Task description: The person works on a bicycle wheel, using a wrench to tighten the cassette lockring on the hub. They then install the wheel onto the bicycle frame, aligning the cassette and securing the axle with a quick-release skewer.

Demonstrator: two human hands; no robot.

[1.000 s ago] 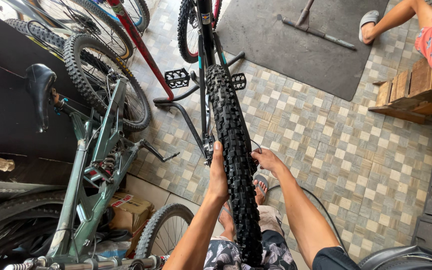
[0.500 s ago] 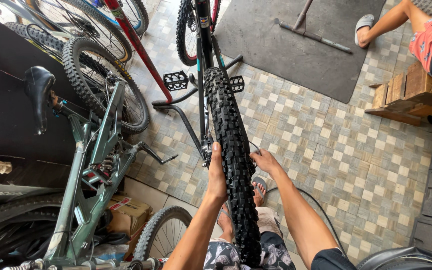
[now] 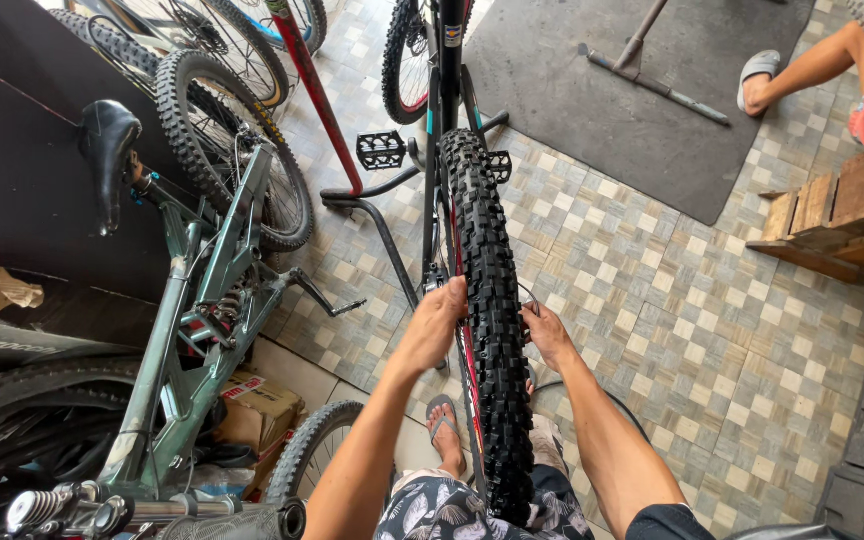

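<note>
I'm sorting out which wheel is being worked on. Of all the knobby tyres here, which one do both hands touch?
The upright black knobby tyre in the middle, running between the person's knees. The left hand and right hand press its two sides; the other tyres, on the bikes to the left, go untouched.

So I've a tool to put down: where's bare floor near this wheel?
Bare checkered tile floor lies right of the black knobby tyre, between the dark grey mat and the wooden pallet seat. Left is crowded: green bicycle frame, cardboard box, red stand.
</note>
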